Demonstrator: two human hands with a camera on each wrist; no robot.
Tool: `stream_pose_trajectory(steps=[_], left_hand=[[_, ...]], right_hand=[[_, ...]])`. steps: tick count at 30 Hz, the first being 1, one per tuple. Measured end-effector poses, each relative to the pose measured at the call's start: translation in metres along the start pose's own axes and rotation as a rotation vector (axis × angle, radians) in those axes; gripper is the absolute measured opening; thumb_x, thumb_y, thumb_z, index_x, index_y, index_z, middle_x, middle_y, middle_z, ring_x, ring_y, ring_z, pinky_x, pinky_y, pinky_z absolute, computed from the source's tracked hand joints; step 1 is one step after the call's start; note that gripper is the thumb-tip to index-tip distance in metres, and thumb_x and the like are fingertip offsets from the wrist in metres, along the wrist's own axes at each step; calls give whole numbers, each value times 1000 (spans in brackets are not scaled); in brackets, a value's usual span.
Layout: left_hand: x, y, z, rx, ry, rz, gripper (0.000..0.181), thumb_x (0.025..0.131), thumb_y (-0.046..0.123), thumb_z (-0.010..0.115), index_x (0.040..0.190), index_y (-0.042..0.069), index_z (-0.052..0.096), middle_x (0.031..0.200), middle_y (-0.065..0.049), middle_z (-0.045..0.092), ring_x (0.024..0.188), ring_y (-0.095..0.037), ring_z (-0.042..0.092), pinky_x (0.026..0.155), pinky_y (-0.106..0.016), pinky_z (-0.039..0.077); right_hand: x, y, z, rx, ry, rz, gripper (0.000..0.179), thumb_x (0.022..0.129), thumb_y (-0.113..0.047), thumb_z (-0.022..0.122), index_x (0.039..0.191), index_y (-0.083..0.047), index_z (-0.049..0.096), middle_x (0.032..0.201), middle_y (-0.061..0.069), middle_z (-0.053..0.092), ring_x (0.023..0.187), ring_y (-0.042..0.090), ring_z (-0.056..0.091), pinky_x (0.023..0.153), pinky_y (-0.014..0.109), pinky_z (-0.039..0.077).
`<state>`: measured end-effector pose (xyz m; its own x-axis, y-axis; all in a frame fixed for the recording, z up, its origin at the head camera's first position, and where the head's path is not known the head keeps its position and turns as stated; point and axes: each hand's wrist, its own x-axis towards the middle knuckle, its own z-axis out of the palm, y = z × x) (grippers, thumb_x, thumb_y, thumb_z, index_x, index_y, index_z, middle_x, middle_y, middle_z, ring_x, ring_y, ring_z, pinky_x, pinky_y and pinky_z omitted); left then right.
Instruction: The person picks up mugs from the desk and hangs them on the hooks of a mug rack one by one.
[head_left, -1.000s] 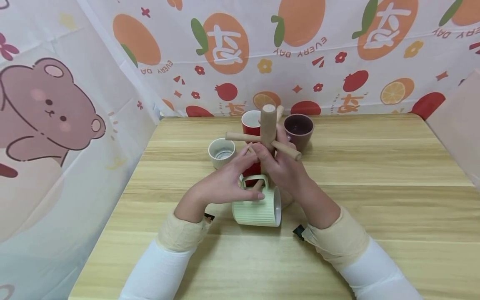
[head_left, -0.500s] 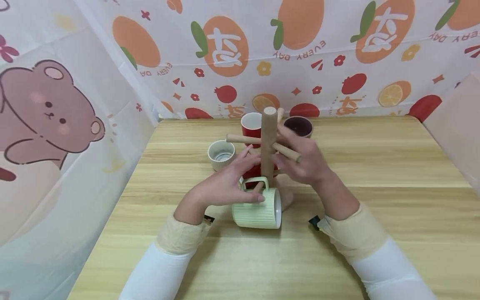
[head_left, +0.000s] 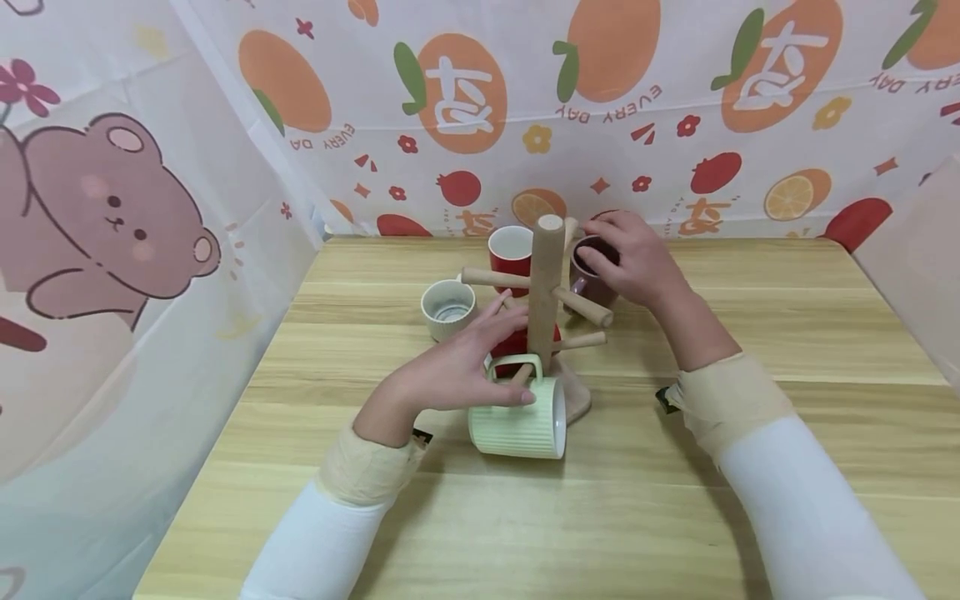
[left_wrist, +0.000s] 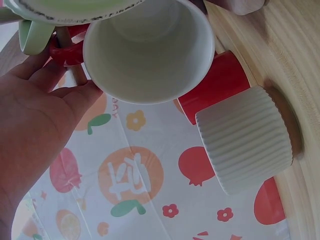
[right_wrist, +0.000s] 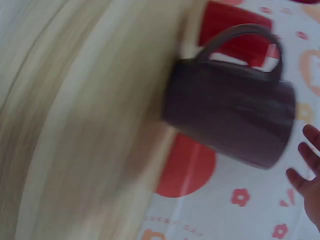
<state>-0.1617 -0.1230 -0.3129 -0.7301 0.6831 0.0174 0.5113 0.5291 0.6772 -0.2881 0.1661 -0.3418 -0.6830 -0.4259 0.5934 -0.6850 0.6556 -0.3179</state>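
A wooden mug tree [head_left: 546, 287] stands mid-table. On its low front peg hangs a light green ribbed mug [head_left: 517, 429], tipped sideways. Behind it, a red mug [head_left: 512, 343] hangs by its handle, mostly hidden; its white inside shows in the left wrist view. My left hand [head_left: 457, 371] rests at the tree, thumb across the green mug's handle area and extended fingers by the post and the red mug. My right hand [head_left: 633, 262] reaches over the upright dark purple mug [right_wrist: 230, 105], thumb above its opening. In the right wrist view its spread fingers [right_wrist: 306, 157] show apart from that mug.
Another red mug [head_left: 512, 250] stands behind the tree. A white ribbed cup [head_left: 448, 310] is at its left. Bare pegs [head_left: 585, 307] stick out toward the right. A printed curtain [head_left: 480, 100] hangs along the table's [head_left: 750, 333] back edge.
My right hand has left the mug tree's post and moved right and back to the dark purple mug. My left hand and the green mug have stayed in place.
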Motion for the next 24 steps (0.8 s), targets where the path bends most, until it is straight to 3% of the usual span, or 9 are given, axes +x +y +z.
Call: stream_pose_trajectory(steps=[4,9,12,18,24], left_hand=[[-1,0,1,-2,-1,-4,85,80,48,76,152,33,33,160,18,21,152,-10,-8,119,-54,21],[-1,0,1,6,-2,-8,85,80,49,76,152,30,35,160,17,22,152,-10,-7,118,-53,22],[0,1,0,16,-4,-6,86,80,50,76,152,28,35,160,17,23,152,-11,-6,118,-53,23],[0,2,-2,6,-5,-15,84,80,49,76,151,29,36,159,18,23,151,-7,-8,118,-53,22],[0,2,-2,5,-9,-23,86,80,49,75,152,28,34,160,17,23,151,-6,-8,119,-53,21]], right_hand=[[7,10,12,-103,-169,14,50,92,-39,63,131,-8,63,133,20,55,126,37,46,110,53,33],[14,15,21,-193,-401,154,65,95,-56,50,145,-16,49,152,17,38,143,38,27,114,65,19],[15,17,24,-223,-516,229,71,94,-62,44,151,-20,40,158,15,30,146,40,20,113,68,18],[18,13,25,-234,-556,267,76,92,-67,44,152,-21,38,155,16,32,137,46,31,106,63,36],[17,9,28,-250,-521,315,63,93,-57,47,146,-23,45,147,16,38,124,44,39,90,61,47]])
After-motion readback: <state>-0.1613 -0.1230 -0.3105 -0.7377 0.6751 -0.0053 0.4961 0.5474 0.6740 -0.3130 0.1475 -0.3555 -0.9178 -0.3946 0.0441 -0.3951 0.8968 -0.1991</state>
